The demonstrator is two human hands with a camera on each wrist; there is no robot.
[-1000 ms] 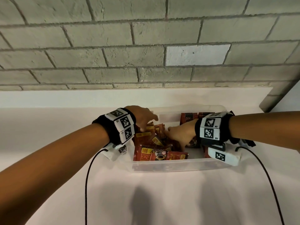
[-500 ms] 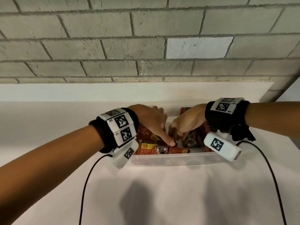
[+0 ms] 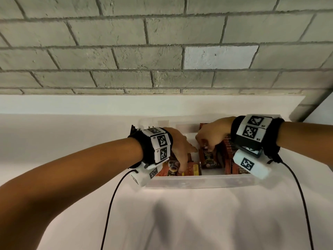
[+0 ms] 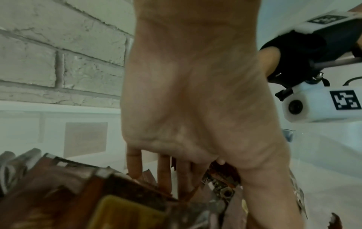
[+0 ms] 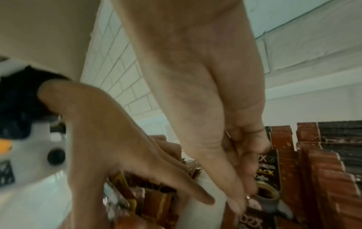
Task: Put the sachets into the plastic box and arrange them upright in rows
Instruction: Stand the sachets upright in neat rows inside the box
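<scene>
Both hands were down in the box (image 3: 198,183) on the white surface (image 3: 180,222). Right hand (image 3: 214,134) pinched a dark sachet (image 3: 209,158), holding it upright beside the standing rows (image 5: 323,162). Left hand (image 3: 177,147) had straight fingers (image 4: 164,173) pressed on the loose sachets (image 3: 173,168) at the left.

The right hand (image 5: 225,124) pinches a dark coffee sachet (image 5: 268,175) beside upright red-brown sachets (image 5: 323,170); the left hand (image 5: 121,147) reaches among tumbled sachets (image 5: 152,199).
</scene>
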